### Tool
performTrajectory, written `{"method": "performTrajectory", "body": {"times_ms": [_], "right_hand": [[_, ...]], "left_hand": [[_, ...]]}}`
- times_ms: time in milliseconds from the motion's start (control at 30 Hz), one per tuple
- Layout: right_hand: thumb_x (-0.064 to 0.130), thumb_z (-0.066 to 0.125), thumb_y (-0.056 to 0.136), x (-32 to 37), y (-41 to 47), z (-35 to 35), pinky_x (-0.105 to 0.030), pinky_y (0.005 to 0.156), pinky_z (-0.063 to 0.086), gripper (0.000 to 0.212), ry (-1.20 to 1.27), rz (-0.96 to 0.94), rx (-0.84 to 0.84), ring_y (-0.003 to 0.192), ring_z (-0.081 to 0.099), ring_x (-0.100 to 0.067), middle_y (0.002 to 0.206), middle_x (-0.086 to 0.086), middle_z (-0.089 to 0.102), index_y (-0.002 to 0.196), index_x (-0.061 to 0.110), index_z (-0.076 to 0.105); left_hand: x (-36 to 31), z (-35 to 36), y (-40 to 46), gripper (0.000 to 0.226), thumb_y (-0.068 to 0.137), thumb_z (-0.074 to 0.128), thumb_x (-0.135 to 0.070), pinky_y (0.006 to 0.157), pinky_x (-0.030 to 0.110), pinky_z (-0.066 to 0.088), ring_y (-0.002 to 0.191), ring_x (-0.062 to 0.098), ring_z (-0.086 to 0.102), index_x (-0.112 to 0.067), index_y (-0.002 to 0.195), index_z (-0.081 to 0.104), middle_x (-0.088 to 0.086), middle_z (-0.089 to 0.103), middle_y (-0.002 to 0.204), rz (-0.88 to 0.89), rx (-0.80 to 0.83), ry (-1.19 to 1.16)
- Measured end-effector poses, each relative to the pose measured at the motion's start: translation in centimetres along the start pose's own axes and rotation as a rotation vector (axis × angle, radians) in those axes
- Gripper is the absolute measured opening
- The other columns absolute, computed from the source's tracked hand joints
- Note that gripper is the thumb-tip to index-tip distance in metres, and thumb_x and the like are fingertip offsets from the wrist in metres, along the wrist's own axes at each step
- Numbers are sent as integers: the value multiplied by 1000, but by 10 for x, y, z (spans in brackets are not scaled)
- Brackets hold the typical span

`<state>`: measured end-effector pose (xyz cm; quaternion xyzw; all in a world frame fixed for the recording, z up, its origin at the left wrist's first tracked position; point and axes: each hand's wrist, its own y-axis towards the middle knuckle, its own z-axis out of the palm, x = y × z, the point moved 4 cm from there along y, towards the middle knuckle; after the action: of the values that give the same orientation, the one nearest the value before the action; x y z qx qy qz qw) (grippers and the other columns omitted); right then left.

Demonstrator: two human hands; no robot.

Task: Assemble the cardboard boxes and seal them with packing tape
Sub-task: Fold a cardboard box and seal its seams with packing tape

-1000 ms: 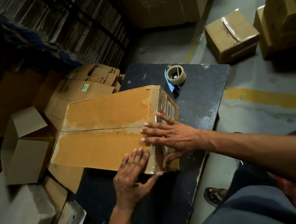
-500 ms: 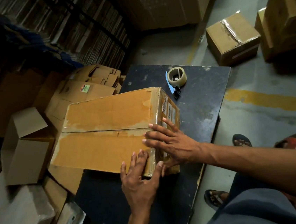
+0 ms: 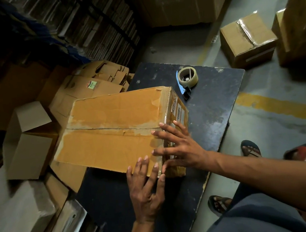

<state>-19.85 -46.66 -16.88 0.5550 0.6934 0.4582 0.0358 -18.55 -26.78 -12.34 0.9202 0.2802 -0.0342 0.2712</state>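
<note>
Your left hand (image 3: 144, 188) lies flat with straight fingers on the near corner of the cardboard box (image 3: 116, 131), thumb wrapped onto the corner edge. Your right hand (image 3: 180, 147) is spread open just beside it, fingers pressing over the box's right edge and down its end face. Neither grip is curled round anything.

The box sits on the dark table (image 3: 213, 109) with its flaps closed, overhanging the table's left edge. On the end face under your right fingers are white labels (image 3: 178, 109) with barcodes; the print is too small to read.

Beyond your right hand, the tape dispenser (image 3: 187, 80) lies on the table, apart from the box. Farther off, a taped box (image 3: 248, 39) rests on the floor.
</note>
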Motion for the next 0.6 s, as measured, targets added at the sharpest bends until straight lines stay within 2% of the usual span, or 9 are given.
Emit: {"method": "performTrajectory", "body": {"times_ms": [167, 233, 333, 433, 533, 600], "right_hand": [[60, 69, 91, -1, 1, -6, -72, 113, 26, 57, -28, -10, 48, 155, 24, -38, 163, -9, 39, 143, 38, 59], [53, 68, 95, -1, -2, -5, -71, 111, 29, 52, -57, -25, 56, 154, 25, -38, 163, -9, 38, 145, 39, 57], [45, 69, 97, -1, -1, -4, -70, 110, 31, 48, -80, -31, 45, 154, 27, -38, 163, -8, 38, 143, 40, 58], [48, 61, 101, -3, 1, -11, -69, 111, 31, 47, -84, -74, 43, 153, 30, -36, 162, -8, 40, 146, 34, 57], [37, 55, 105, -14, 10, -29, -71, 114, 28, 50, -45, -83, 45, 154, 29, -32, 163, -10, 38, 152, 21, 49], [33, 53, 106, -29, 29, -44, -73, 114, 27, 46, -72, -65, 39, 153, 31, -31, 161, -11, 40, 149, 18, 52]], "left_hand": [[-7, 0, -2, 38, 100, 62, -29, 113, 71, 33, 142, 35, 50, -18, 137, 64, 13, 59, 147, -19, -37, 15], [-12, 3, 0, 38, 102, 60, -33, 113, 72, 32, 142, 35, 50, -21, 138, 62, 11, 60, 146, -47, -61, 30], [-22, 4, 7, 34, 101, 61, -29, 112, 72, 32, 140, 31, 53, -22, 133, 68, 4, 63, 143, -105, -113, 44], [-29, 4, 10, 34, 99, 62, -28, 111, 67, 37, 137, 27, 56, -19, 132, 70, 2, 62, 144, -132, -114, 94], [-35, 3, 21, 38, 97, 69, -27, 110, 59, 43, 138, 25, 55, -14, 132, 71, 5, 61, 146, -140, -115, 96], [-38, 6, 39, 43, 96, 72, -31, 114, 54, 41, 141, 24, 52, -14, 136, 69, 3, 60, 147, -185, -95, 118]]}}
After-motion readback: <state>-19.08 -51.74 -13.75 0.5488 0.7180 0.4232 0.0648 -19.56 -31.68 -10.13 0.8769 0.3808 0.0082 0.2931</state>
